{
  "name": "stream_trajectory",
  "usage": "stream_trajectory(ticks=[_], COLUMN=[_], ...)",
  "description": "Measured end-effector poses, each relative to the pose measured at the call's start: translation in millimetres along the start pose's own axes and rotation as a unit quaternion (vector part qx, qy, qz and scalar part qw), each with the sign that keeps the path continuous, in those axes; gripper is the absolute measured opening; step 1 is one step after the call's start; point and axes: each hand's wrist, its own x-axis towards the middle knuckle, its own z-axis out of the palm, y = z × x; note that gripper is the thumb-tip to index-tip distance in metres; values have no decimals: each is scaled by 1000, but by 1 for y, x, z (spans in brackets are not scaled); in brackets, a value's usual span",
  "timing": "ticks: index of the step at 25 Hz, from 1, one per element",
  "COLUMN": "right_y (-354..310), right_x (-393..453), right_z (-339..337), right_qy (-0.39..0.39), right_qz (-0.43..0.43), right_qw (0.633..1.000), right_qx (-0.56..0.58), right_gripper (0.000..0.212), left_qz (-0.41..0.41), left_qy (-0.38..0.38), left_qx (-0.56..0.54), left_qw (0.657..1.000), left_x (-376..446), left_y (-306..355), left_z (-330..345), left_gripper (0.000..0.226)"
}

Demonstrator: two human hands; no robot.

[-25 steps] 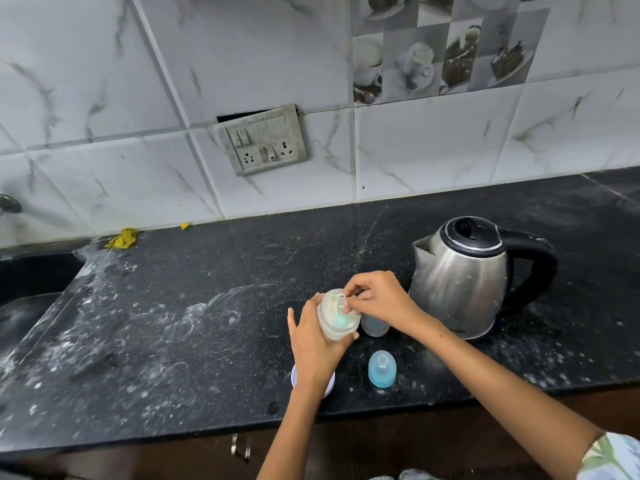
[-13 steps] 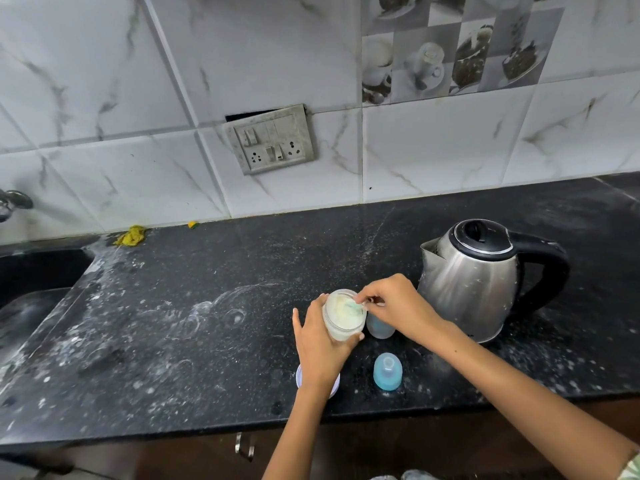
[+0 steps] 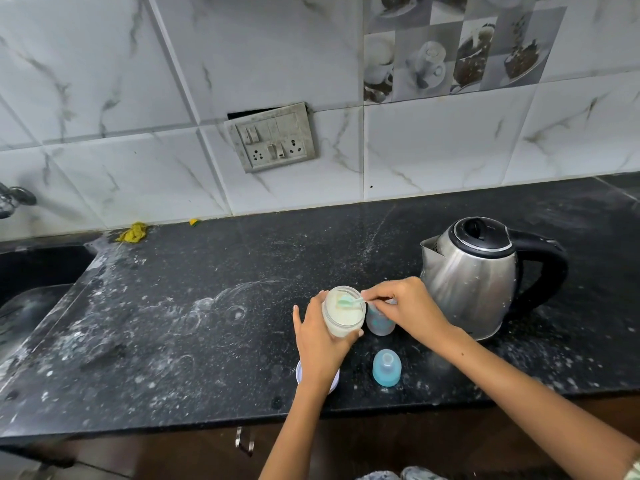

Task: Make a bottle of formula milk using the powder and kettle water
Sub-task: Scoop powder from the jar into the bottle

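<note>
My left hand [image 3: 320, 336] grips a clear jar of pale formula powder [image 3: 343, 316], tilted with its open mouth toward me. My right hand [image 3: 403, 306] pinches the handle of a small green scoop [image 3: 347, 301] whose bowl sits in the jar's mouth. A small clear baby bottle [image 3: 379, 323] stands just right of the jar, partly hidden under my right hand. Its blue cap with the teat [image 3: 387, 368] stands on the counter in front. A steel kettle [image 3: 471, 278] with a black lid and handle stands to the right.
The jar's white lid [image 3: 300, 374] lies under my left wrist near the front edge of the black counter [image 3: 173, 323]. A sink [image 3: 31, 292] is at the left, a yellow cloth [image 3: 132, 233] by the tiled wall, a switch plate [image 3: 272, 142] above.
The scoop was down inside the jar; now its bowl is at the jar's mouth. Both hands stay at the jar. The camera has shifted slightly.
</note>
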Motion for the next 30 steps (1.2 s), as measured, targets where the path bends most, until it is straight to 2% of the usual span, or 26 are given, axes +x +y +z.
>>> stream_trajectory(ticks=[4,9,15,20,24,26,27,28,30], right_y=[-12,-29,-40,-37,-27,-24,-23,-23,-26], right_x=[11,17,12,10,6,3,2,3,5], right_z=[5,14,21,15,7,4,4,3,4], right_qy=[6,-67,-106,-56,0,15,22,28,12], right_qz=[55,58,70,150,287,330,333,318,233], right_qw=[998,991,988,986,931,901,899,912,964], right_qx=[-22,-98,-84,45,226,282,285,259,125], right_gripper=[14,19,21,12,10,9,9,9,10], left_qz=[-11,-14,-27,-33,-51,-58,-60,-60,-52], left_qy=[3,5,6,2,-1,-1,-2,-1,-1], left_qx=[-2,-9,-20,-21,-20,-17,-15,-14,-12], left_qw=[1000,1000,999,999,998,998,998,998,999], left_x=[1,-2,-4,-5,-2,1,2,3,3], left_y=[1,2,2,3,4,3,3,3,4], left_z=[0,-1,-1,-3,-5,-5,-5,-5,-4], left_gripper=[76,76,77,77,79,81,81,82,82])
